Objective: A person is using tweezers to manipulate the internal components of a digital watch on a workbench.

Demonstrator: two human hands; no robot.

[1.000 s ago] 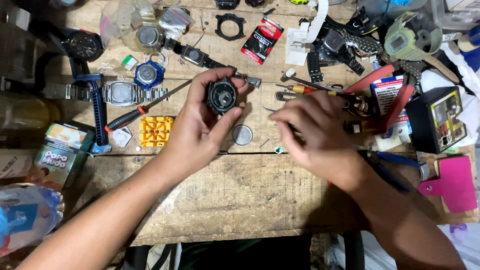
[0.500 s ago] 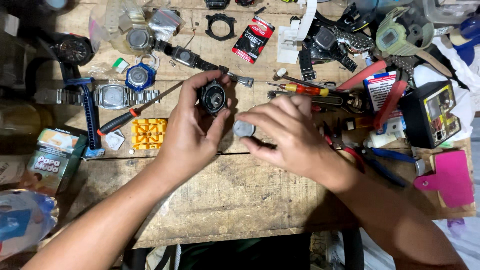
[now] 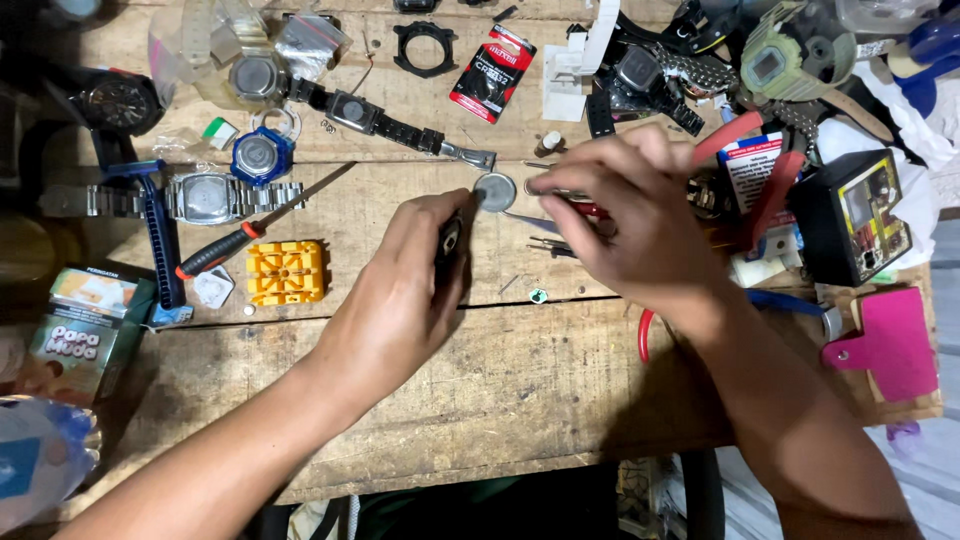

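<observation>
Both hands' fingers pinch: left hand point(image 3: 400, 290) black watch case point(image 3: 450, 240), right hand point(image 3: 630, 215) tweezers point(image 3: 530, 220).

Black round watch case point(image 3: 449, 243), silver round metal disc point(image 3: 494, 192), yellow square plastic block point(image 3: 286, 271), pink flat plastic piece point(image 3: 888, 342), brown wooden counter point(image 3: 520, 380).

Bench point(image 3: 420, 400): lying under everything.
Left hand point(image 3: 400, 300): sitting at centre, wrapping a watch case point(image 3: 450, 240).
Metal disc point(image 3: 494, 192): lying just behind the left hand, beside the right hand's fingertips point(image 3: 540, 185).
Right hand point(image 3: 640, 220): hovering right of the disc.
Screwdriver point(image 3: 250, 228): lying left of the left hand.
Block holder point(image 3: 286, 272): sitting just before the screwdriver.
</observation>
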